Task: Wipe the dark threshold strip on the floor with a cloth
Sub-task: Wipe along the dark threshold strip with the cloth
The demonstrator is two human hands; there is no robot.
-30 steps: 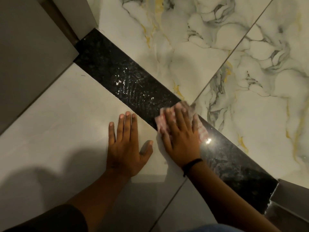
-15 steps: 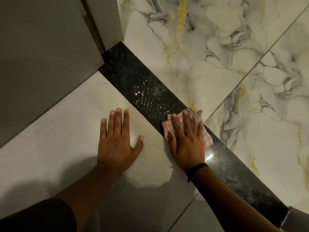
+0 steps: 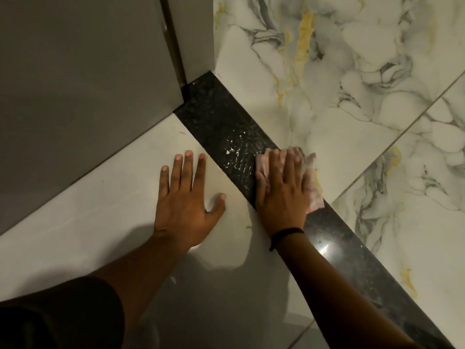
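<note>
The dark speckled threshold strip [image 3: 221,122] runs diagonally across the floor from the door frame at upper left to the lower right. My right hand [image 3: 281,192] lies flat on a pale pink cloth [image 3: 314,197], pressing it onto the middle of the strip; a black band circles that wrist. Cloth edges show beyond the fingertips and to the right of the hand. White flecks and wet streaks mark the strip just up-left of the cloth. My left hand [image 3: 186,200] rests flat with fingers spread on the plain pale tile [image 3: 113,197] beside the strip, holding nothing.
A grey wall or door panel [image 3: 83,79] and a pale door-frame post [image 3: 193,34] stand at the strip's upper-left end. Marbled white tiles with grey and yellow veins [image 3: 352,84] lie beyond the strip. A light reflection glints on the strip near my right forearm.
My right hand has slid the cloth up-left along the strip toward the door frame. The view has shifted so the wall fills more of the left; my left hand stays planted on the tile.
</note>
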